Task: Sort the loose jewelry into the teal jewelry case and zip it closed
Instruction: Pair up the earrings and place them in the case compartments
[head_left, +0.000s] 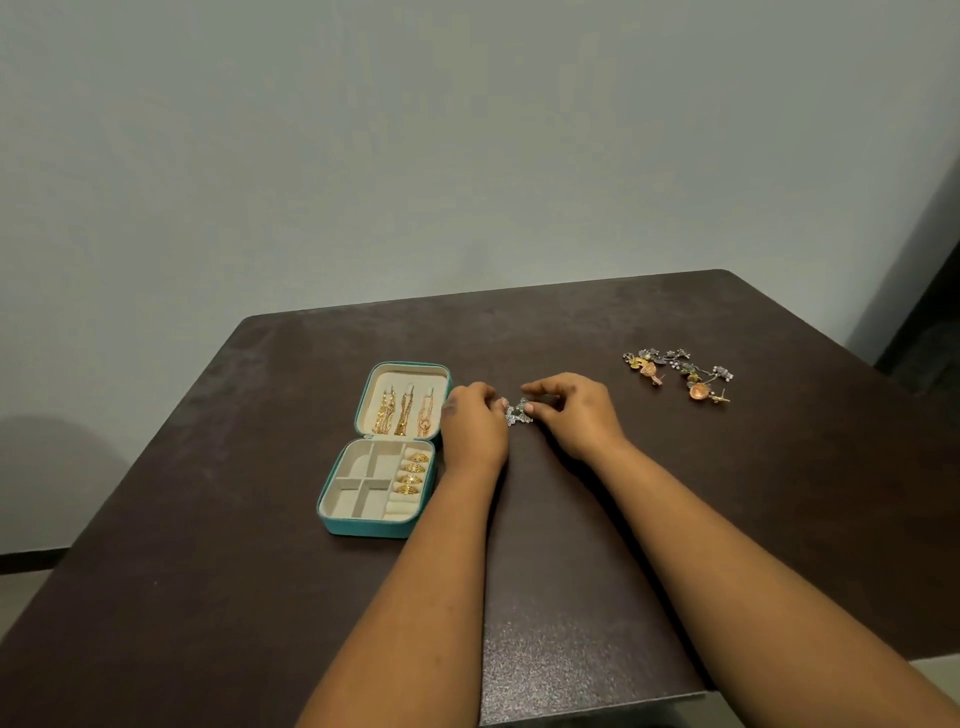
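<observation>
The teal jewelry case (363, 525) lies open on the dark table (571, 597), left of the middle and nearer the left edge than the right. Its raised lid (404, 400) has a cream lining holding three hanging gold chains (402, 413). The lower tray's roll slots along its right side hold four gold rings (413, 474); the divided compartments left of them show only lining. Just right of the lid, the left hand (472, 423) and right hand (574, 415) meet over a small silver piece (518, 413), each pinching it with curled fingertips. The rest of the loose jewelry (680, 374) lies in a cluster near the table's far right corner, well apart from the case.
</observation>
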